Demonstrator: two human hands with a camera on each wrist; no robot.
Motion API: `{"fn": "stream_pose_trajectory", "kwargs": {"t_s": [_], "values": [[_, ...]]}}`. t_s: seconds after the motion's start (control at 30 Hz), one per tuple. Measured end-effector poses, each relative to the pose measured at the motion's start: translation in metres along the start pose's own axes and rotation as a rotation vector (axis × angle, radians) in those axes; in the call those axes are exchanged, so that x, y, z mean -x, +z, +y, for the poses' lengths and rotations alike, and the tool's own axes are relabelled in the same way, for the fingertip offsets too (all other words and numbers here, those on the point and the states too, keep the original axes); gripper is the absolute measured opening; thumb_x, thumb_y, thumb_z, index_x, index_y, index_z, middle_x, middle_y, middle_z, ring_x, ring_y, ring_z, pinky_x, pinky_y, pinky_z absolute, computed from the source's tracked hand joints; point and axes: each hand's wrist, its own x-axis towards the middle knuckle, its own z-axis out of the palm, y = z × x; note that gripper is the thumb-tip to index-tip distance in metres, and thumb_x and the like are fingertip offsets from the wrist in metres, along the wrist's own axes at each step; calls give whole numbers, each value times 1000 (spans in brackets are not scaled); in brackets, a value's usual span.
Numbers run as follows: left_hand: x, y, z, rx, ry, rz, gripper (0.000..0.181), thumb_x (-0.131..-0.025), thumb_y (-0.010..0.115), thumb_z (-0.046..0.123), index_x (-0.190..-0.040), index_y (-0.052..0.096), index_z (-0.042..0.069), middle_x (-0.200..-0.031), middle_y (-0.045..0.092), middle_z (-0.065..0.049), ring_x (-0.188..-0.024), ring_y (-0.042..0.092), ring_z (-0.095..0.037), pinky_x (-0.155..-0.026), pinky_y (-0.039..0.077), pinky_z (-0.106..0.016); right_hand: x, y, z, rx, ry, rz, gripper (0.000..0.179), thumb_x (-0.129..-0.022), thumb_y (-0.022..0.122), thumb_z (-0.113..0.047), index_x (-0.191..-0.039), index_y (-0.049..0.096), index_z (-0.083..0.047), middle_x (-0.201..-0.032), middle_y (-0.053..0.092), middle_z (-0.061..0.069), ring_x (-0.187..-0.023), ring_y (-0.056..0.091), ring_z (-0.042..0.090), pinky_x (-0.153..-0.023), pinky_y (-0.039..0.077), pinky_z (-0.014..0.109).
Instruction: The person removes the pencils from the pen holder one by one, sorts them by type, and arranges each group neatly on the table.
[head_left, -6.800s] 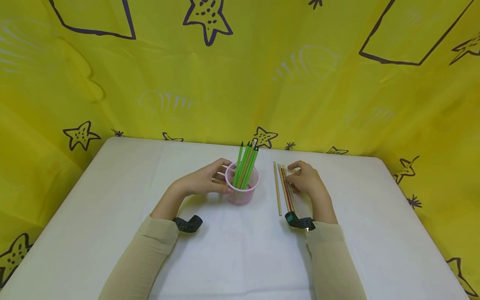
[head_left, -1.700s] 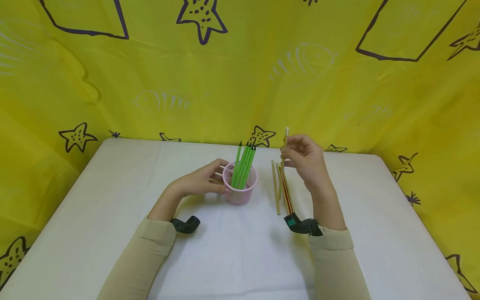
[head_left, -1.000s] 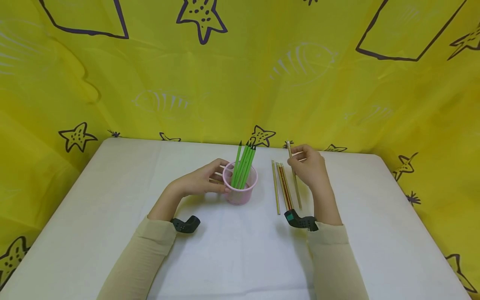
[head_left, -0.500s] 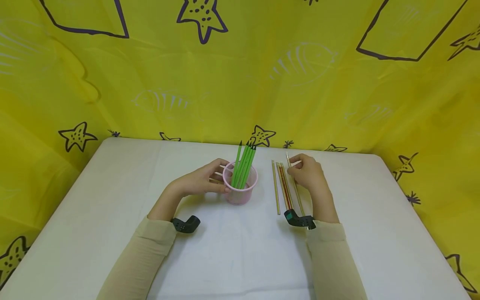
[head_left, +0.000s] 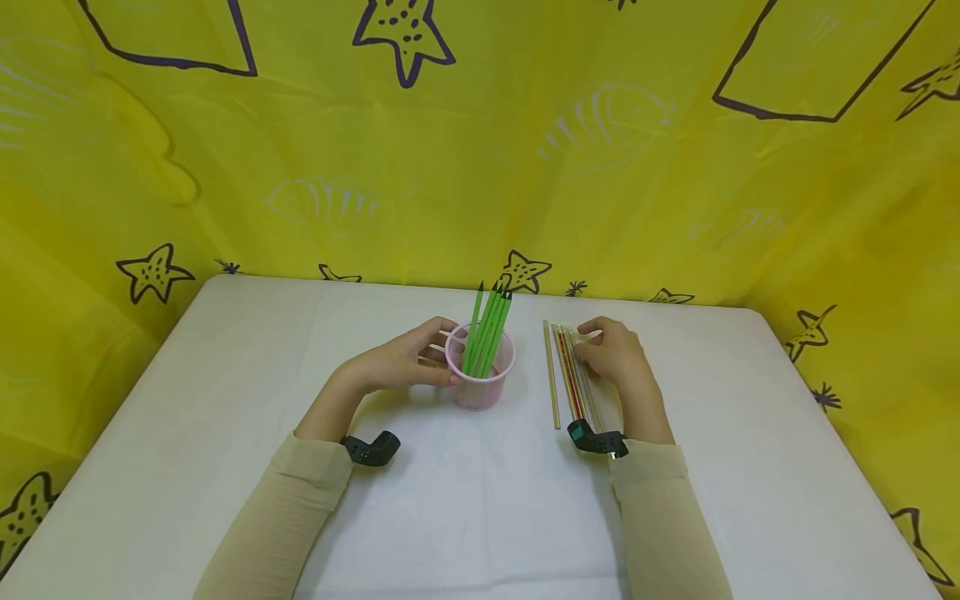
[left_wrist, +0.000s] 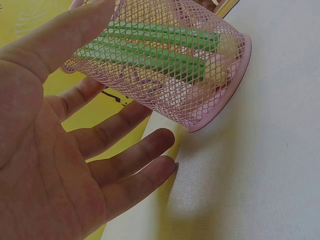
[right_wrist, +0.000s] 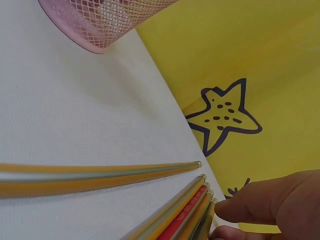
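Left fingers hold a pink mesh cup; loose right fingers touch a gold pencil.

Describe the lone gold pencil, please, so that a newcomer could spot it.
On the white table, look between the pink mesh cup and the right hand. There a gold pencil lies alone, a gap separating it from the clustered pencils.

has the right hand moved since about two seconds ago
Yes, downward in the head view: the right hand overlapped the table's far edge then, and now shows wholly below it, at the loose pencils.
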Motion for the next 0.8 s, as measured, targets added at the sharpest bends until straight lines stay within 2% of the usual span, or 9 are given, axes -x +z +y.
{"fn": "stream_pose_trajectory", "kwargs": {"t_s": [0.13,0.23,0.3,0.4,0.5,0.6,0.7,0.8], "values": [[0,0,0,1,1,0,64,-89,77,18,-140,38,21,-145,48,-11,-132,52,-32,-107,46,-49,0,-1,-1,-5,4,-8,43,-93,64,-23,-132,57,-6,-109,70,18,-71,66,19,-70,51,32],[-1,0,0,-4,-3,0,64,-89,77,18,-140,38,21,-145,48,-11,-132,52,-32,-107,45,-49,2,-3,-3,-11,-29,-6,42,-94,61,-23,-133,57,-7,-114,69,19,-81,67,24,-75,53,36],[-1,-1,0,-16,-4,2,65,-88,78,20,-140,38,21,-145,48,-10,-132,52,-31,-108,45,-49,4,-5,-7,-33,-77,-9,41,-94,61,-25,-133,58,-9,-116,68,17,-90,66,27,-80,54,38],[0,-3,1,-32,-3,14,66,-87,79,22,-140,39,21,-144,49,-8,-131,52,-31,-109,44,-48,7,-6,-16,-108,-203,-52,40,-96,64,-27,-133,59,-12,-117,67,14,-100,65,30,-85,55,42],[3,-6,1,-27,4,25,67,-86,80,21,-140,40,20,-145,48,-8,-131,52,-32,-109,44,-48,13,-6,-32,-186,-355,-154,47,-95,69,-31,-138,55,-16,-123,65,13,-110,63,30,-90,55,45],[5,-9,2,-13,17,25,68,-86,80,19,-141,40,17,-147,47,-9,-132,51,-34,-110,43,-50,21,0,-48,-225,-480,-287,65,-93,72,-31,-149,42,-20,-139,57,14,-126,56,31,-101,50,51],[6,-10,3,-15,35,20,66,-88,78,16,-141,39,13,-149,45,-11,-133,49,-36,-111,41,-52,26,13,-60,-236,-530,-402,84,-89,76,-32,-157,27,-26,-155,41,8,-139,44,31,-108,43,56],[6,-10,5,-31,56,29,62,-91,74,16,-141,40,10,-149,44,-12,-135,48,-35,-111,40,-53,25,28,-62,-268,-560,-473,92,-85,80,-29,-157,24,-26,-157,37,3,-142,40,29,-109,42,55]]}}
